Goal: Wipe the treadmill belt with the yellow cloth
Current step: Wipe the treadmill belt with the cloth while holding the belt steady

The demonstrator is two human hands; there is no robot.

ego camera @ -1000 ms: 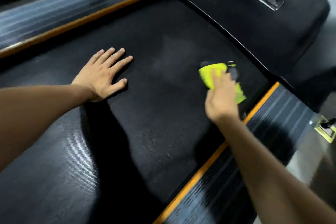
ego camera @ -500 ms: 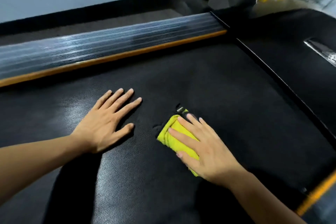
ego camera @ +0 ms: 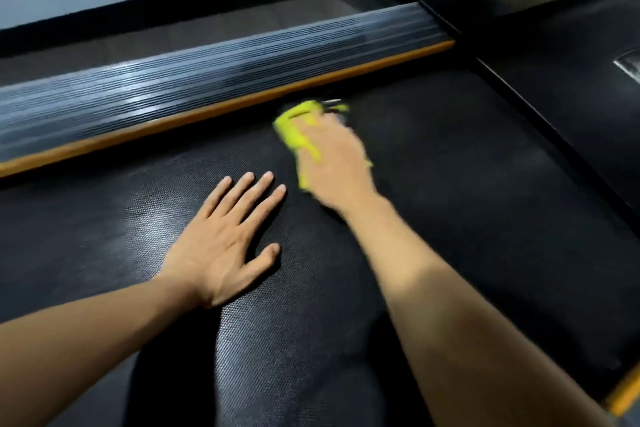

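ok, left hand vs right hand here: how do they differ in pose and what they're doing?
The left hand lies flat and bare on the treadmill belt with fingers spread; the right hand presses the yellow cloth onto the belt. The left hand is sharp, the right is motion-blurred. The right hand sits nearer the orange strip. Both rest on the belt.

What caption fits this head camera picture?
Right hand presses a yellow cloth on the treadmill belt while the left hand rests flat.

Surfaces: belt matt, rail glossy.
Treadmill belt point(ego camera: 433, 184) black, fine woven texture; far side rail point(ego camera: 207, 87) ribbed, shiny, orange trim; yellow cloth point(ego camera: 294, 128) soft fabric.
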